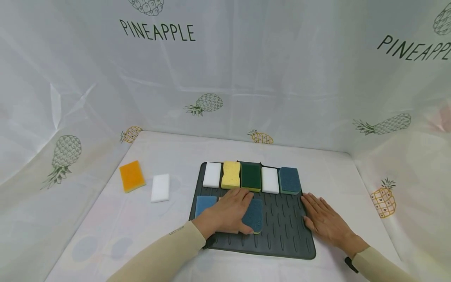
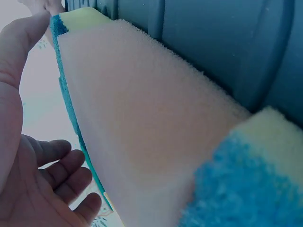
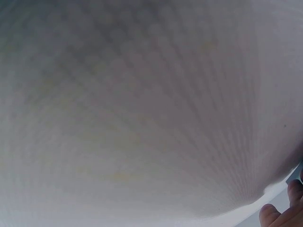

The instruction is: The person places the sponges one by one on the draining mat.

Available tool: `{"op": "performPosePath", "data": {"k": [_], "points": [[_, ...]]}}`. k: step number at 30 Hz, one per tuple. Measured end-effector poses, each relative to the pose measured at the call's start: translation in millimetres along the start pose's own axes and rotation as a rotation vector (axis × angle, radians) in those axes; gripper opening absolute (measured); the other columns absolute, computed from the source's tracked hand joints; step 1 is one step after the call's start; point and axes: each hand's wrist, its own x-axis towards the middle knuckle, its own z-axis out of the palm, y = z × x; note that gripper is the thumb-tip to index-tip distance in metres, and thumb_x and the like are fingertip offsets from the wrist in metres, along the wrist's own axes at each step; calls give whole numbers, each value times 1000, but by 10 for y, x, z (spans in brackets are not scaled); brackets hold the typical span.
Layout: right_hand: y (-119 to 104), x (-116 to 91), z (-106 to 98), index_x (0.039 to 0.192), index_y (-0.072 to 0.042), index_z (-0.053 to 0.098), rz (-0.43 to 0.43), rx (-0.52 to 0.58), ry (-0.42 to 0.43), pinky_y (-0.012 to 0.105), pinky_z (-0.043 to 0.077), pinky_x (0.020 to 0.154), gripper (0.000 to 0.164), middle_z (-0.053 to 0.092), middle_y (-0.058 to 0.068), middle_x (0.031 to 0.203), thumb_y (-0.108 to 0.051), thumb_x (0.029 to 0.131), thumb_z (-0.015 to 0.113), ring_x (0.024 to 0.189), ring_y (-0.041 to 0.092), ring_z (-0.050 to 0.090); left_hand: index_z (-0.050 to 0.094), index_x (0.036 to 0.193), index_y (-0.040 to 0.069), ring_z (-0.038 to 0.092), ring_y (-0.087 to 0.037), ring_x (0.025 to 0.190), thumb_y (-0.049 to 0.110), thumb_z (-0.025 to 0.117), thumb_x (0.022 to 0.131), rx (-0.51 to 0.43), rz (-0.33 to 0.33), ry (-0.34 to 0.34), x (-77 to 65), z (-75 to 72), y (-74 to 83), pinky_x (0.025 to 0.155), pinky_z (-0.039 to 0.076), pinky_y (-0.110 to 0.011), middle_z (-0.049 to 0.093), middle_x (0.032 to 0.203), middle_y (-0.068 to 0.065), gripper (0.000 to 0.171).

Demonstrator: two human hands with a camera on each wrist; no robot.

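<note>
My left hand (image 1: 230,213) reaches over a dark grey ridged mat (image 1: 282,227). Its thumb and fingers span a blue-topped sponge (image 1: 255,215) with a yellow base, thumb at the near end. Beneath the hand lies a pale pinkish sponge (image 2: 142,104), mostly covered in the head view. To its left is another blue sponge (image 1: 205,203). My right hand (image 1: 325,221) lies flat, fingers extended, against the mat's right edge; only its fingertips show in the right wrist view.
Along the mat's back edge stand a white sponge (image 1: 212,175), a yellow sponge (image 1: 231,175), a dark green sponge (image 1: 251,176), a second white sponge (image 1: 270,180) and a dark blue sponge (image 1: 290,180). Left of the mat lie an orange sponge (image 1: 132,176) and a white block (image 1: 160,188).
</note>
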Motion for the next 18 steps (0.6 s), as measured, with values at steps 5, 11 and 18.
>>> {"op": "performPosePath", "data": {"k": [5, 11, 18], "points": [[-5, -3, -8, 157, 3, 43, 2, -4, -5, 29, -5, 133, 66, 48, 21, 161, -38, 107, 57, 158, 30, 34, 36, 164, 7, 38, -25, 152, 78, 61, 92, 27, -6, 36, 12, -8, -24, 128, 33, -40, 40, 165, -9, 104], [-12, -3, -9, 157, 3, 43, 5, -7, -6, 29, -6, 132, 66, 48, 21, 160, -38, 106, 57, 155, 32, 39, 40, 162, 10, 43, -25, 148, 75, 60, 95, 65, -20, 107, 14, -11, -115, 125, 37, -40, 45, 160, -7, 95], [-20, -6, -10, 156, 3, 44, 8, -6, -14, 28, -6, 132, 66, 48, 21, 161, -38, 106, 57, 152, 34, 43, 47, 159, 15, 46, -27, 144, 69, 63, 96, 58, -62, 210, -45, -120, -305, 122, 40, -46, 51, 154, -7, 84]]}}
